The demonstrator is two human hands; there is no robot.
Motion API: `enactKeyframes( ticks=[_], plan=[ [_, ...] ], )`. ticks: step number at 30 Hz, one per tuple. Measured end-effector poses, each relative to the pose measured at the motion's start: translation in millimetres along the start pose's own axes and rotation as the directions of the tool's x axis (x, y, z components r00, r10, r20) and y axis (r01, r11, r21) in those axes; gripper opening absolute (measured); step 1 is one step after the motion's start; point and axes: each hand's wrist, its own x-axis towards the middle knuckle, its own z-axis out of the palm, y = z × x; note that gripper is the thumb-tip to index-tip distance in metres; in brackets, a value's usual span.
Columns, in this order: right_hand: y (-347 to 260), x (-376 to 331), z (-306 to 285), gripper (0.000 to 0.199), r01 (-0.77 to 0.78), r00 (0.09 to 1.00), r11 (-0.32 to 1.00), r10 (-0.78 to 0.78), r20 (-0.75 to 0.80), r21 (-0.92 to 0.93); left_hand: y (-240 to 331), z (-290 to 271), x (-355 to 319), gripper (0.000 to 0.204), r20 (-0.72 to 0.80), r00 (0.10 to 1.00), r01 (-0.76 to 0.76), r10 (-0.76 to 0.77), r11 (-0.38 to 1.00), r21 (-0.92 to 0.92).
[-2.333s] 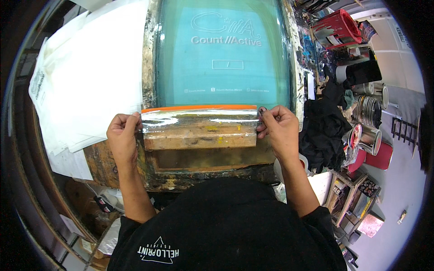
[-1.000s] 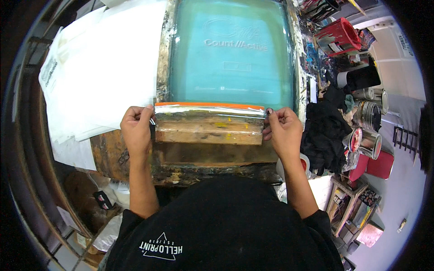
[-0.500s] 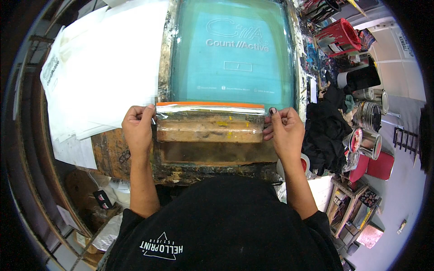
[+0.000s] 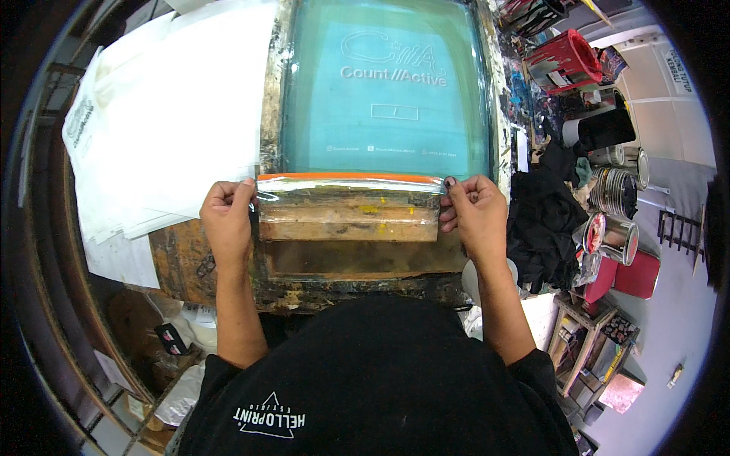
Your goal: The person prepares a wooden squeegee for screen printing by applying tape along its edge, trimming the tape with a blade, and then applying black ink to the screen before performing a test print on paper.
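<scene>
The person is gripping a wide wooden squeegee (image 4: 350, 213) by its two ends, left hand (image 4: 226, 220) and right hand (image 4: 475, 216) each clamped on it, so the orange-edged blade is sitting level across the near end of the teal screen (image 4: 388, 99). White sheets (image 4: 175, 129) are lying stacked left of the frame, on the counter (image 4: 179, 262).

Person's own body, head view. Both forearms bare from elbow to wrist; no gloves, watch or bands visible on either. Left hand (image 4: 226, 216): no rings seen, nails not visible. Right hand (image 4: 477, 214): dark polish on at least one fingernail, at the fingertip nearest the left hand. Below both hands, a black short-sleeved top with sleeves ending above the elbows. White printed emblem, a triangle over lettering, sits on the left-hand side of the chest.
</scene>
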Motion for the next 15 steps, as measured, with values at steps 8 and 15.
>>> enactKeyframes(
  ticks=[8,15],
  plan=[
    [3.5,1.8,-0.6,0.024,-0.023,1.0,0.999,0.023,0.015,0.044,-0.7,-1.4,1.7,0.02,0.009,1.0,0.021,-0.021,1.0,0.005],
    [8.1,3.2,-1.8,0.023,-0.01,1.0,0.997,0.008,0.024,0.075,-1.2,-2.2,3.0,0.02,0.011,1.0,0.011,-0.011,1.0,0.028]
  ],
)
